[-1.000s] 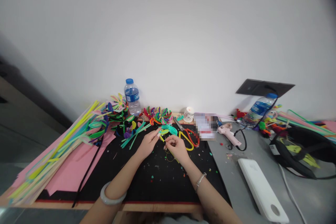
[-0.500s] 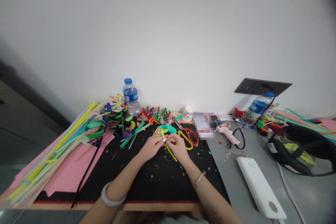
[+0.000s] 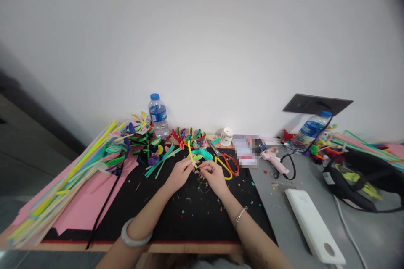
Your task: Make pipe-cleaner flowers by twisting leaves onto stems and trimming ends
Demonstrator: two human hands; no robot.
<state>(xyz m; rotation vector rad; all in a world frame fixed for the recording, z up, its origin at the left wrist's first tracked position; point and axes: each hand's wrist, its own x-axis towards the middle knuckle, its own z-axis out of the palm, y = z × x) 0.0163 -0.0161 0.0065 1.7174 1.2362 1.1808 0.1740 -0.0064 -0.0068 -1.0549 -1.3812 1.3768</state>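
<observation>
Both hands, left hand [image 3: 179, 173] and right hand [image 3: 213, 175], pinch yellow pipe cleaner [image 3: 191, 154] over black mat [image 3: 164, 214] (confetti-strewn); white wall [image 3: 202, 42] behind.

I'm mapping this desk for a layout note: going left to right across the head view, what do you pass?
Pink paper sheets → left water bottle → left hand → right hand → pink glue gun → white power bank → black headset.

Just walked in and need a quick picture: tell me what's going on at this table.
A person sits at a black mat working pipe cleaners. The left hand and right hand meet over the mat, both pinching a yellow pipe cleaner that sticks up between them. Scissors lie just beyond the right hand, a glue gun further right, and loose pipe cleaners are piled on pink sheets at left.
</observation>
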